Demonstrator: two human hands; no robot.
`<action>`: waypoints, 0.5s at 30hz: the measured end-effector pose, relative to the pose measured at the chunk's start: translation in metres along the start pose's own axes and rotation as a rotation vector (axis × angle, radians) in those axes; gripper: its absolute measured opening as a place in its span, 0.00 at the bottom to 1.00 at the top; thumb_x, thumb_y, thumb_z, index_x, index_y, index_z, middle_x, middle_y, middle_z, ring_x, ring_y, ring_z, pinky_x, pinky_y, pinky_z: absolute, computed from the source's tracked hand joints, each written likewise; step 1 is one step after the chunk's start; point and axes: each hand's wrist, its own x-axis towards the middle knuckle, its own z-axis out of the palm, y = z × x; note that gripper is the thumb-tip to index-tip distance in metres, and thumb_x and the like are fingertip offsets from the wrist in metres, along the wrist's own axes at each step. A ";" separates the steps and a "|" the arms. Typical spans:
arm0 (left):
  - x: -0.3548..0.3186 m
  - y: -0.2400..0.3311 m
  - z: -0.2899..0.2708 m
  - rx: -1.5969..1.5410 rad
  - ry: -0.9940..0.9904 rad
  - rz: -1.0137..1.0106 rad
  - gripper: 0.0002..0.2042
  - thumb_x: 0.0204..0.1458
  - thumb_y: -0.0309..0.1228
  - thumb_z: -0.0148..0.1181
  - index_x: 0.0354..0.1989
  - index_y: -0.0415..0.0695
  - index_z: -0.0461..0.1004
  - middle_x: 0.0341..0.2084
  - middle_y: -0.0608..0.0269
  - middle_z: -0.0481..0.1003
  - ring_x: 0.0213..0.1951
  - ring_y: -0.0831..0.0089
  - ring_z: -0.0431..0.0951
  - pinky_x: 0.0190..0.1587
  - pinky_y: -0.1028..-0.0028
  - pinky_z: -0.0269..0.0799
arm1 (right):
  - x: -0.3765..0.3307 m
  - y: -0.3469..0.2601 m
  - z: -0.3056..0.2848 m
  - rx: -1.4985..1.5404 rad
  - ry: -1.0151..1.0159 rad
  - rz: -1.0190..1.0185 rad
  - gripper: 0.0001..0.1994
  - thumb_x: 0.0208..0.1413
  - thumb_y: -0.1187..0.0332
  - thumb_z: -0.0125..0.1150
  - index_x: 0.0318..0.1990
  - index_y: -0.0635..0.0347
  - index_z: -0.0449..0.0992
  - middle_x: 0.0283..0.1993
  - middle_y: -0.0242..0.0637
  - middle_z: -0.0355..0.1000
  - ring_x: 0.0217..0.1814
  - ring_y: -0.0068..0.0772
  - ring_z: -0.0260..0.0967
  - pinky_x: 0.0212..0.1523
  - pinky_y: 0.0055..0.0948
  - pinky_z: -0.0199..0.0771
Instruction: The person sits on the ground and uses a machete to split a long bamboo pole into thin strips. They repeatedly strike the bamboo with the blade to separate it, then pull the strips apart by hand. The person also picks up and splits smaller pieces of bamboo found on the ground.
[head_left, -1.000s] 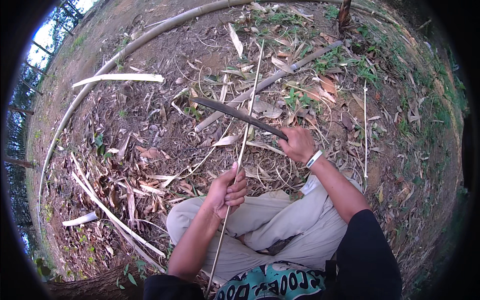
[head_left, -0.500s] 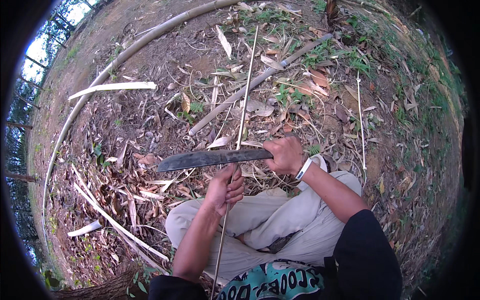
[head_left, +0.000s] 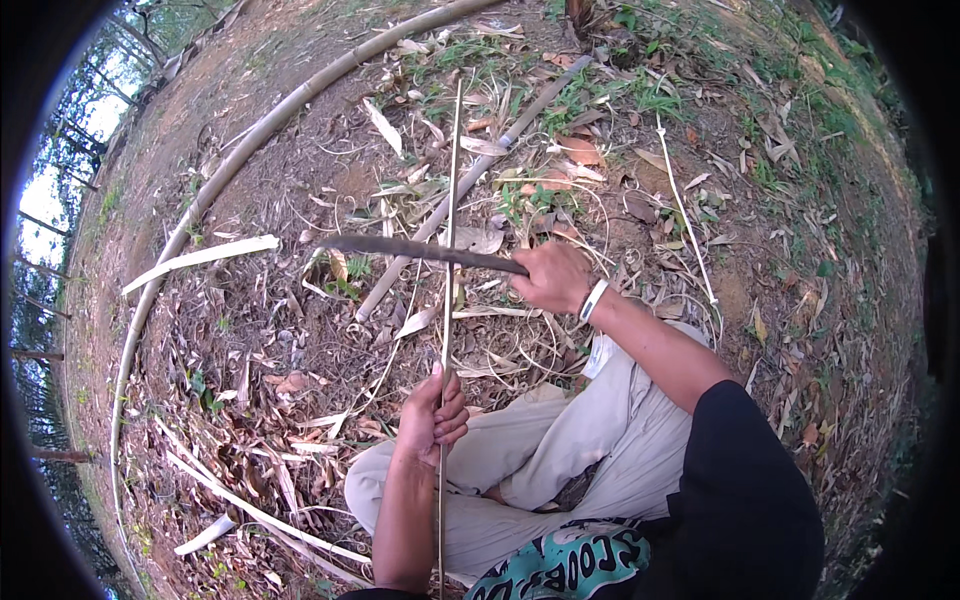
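Observation:
My left hand is closed round a long, thin bamboo strip, which runs lengthwise away from me across my lap. In my right hand is the handle of a machete. Its dark, broad blade points left and crosses the strip well beyond my left hand, seen nearly edge-on. Blade and strip appear to touch where they cross. The handle is mostly hidden by my fingers.
A long bamboo pole curves over the ground at the left. A shorter pole lies ahead of me. Pale split pieces and strips rest on dry leaves at the left, and a thin strip at the right.
My right hand has moved the machete farther along the strip, away from my left hand, and its blade has turned edge-on. The whole view has shifted slightly.

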 end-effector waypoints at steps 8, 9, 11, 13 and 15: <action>0.014 -0.012 -0.001 0.210 0.241 0.235 0.16 0.64 0.44 0.49 0.27 0.48 0.60 0.10 0.75 0.52 0.09 0.85 0.49 0.09 0.81 0.41 | -0.032 -0.010 0.030 -0.092 -0.053 -0.240 0.11 0.38 0.58 0.60 0.24 0.56 0.73 0.19 0.41 0.72 0.24 0.47 0.74 0.27 0.46 0.72; 0.015 -0.008 0.005 0.186 0.227 0.231 0.16 0.64 0.44 0.48 0.27 0.49 0.60 0.10 0.75 0.52 0.09 0.85 0.49 0.09 0.81 0.41 | -0.027 -0.002 0.027 -0.145 -0.039 -0.220 0.12 0.39 0.57 0.59 0.25 0.57 0.74 0.20 0.43 0.73 0.24 0.48 0.74 0.27 0.46 0.73; 0.011 -0.002 0.011 0.163 0.222 0.246 0.16 0.64 0.44 0.47 0.26 0.49 0.60 0.11 0.75 0.52 0.09 0.86 0.49 0.09 0.82 0.41 | -0.017 0.017 0.020 -0.167 -0.025 -0.133 0.12 0.40 0.58 0.59 0.25 0.57 0.75 0.19 0.42 0.72 0.23 0.47 0.74 0.27 0.45 0.73; 0.011 -0.005 -0.006 0.116 0.234 0.221 0.17 0.64 0.45 0.47 0.26 0.50 0.60 0.11 0.76 0.53 0.09 0.87 0.48 0.07 0.83 0.42 | -0.004 0.031 0.021 -0.228 -0.044 -0.127 0.11 0.41 0.58 0.58 0.23 0.56 0.73 0.17 0.39 0.70 0.21 0.43 0.72 0.24 0.43 0.71; 0.017 -0.013 -0.027 0.098 0.250 0.280 0.17 0.64 0.46 0.47 0.26 0.50 0.61 0.10 0.77 0.51 0.08 0.88 0.47 0.07 0.83 0.41 | -0.010 0.006 0.027 -0.339 -0.124 -0.157 0.12 0.43 0.57 0.55 0.21 0.56 0.72 0.14 0.37 0.68 0.17 0.37 0.70 0.18 0.40 0.68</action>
